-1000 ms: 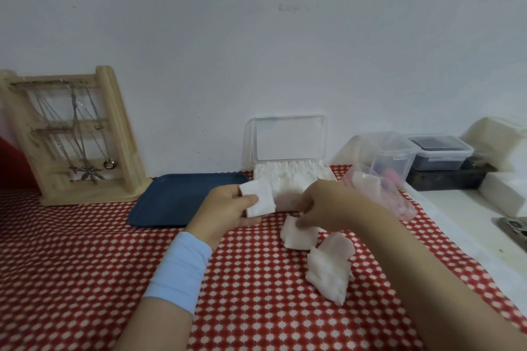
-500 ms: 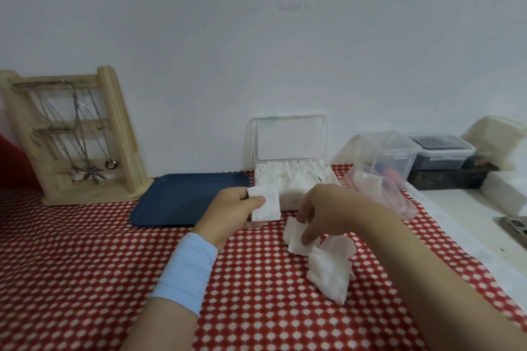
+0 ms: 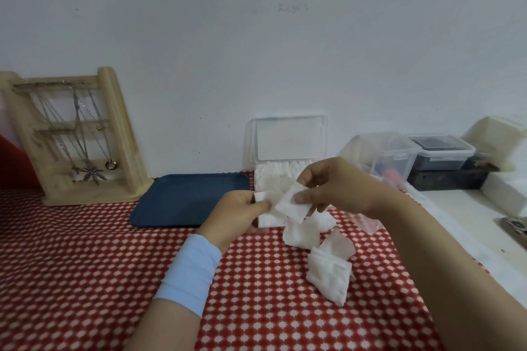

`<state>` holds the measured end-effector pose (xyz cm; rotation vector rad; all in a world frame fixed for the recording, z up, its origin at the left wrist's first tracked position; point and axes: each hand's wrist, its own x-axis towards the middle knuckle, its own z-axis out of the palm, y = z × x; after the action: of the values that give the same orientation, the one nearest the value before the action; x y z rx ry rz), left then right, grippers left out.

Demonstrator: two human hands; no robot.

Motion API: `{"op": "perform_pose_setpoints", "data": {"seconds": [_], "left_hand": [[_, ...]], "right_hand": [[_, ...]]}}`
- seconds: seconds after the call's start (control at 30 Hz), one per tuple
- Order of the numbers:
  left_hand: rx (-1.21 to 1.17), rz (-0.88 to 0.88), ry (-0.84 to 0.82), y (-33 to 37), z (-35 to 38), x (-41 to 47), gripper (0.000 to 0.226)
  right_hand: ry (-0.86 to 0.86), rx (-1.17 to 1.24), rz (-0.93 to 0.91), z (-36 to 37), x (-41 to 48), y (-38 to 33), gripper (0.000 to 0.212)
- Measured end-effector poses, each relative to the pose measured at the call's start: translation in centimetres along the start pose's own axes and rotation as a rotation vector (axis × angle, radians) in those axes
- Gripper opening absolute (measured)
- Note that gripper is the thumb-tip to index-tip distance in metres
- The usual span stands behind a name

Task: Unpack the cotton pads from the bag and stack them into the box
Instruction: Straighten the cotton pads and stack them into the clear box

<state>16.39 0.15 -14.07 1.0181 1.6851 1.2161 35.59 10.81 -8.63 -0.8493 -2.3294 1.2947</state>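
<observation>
Pinching a white square cotton pad (image 3: 261, 196), the left hand (image 3: 236, 215) hovered beside the right hand (image 3: 333, 188), which grasped a second white pad (image 3: 291, 207) before the open clear plastic box (image 3: 289, 139); loose white pads (image 3: 329, 273) lay on the red-checked cloth (image 3: 85, 265).

The white square cotton pads (image 3: 328, 273) look soft, matt and a little fluffy. The clear plastic box (image 3: 288, 139) at the far side is smooth and glossy. The red cloth table cover with white dots (image 3: 85, 265) is matt. The dark blue plastic tray (image 3: 185, 199) is smooth with a weak shine. At far left, the pale wooden stand (image 3: 122, 137) is matt, and the thin metal chains (image 3: 76, 128) on it shine.
</observation>
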Motion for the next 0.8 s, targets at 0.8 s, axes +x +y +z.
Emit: {"op": "perform_pose_setpoints", "data": {"seconds": [0.8], "left_hand": [[-0.332,-0.098,-0.192,1.0,0.6,-0.9,0.034]], "right_hand": [[0.222,-0.154,-0.017,3.4,1.3,-0.2,0.021]]}}
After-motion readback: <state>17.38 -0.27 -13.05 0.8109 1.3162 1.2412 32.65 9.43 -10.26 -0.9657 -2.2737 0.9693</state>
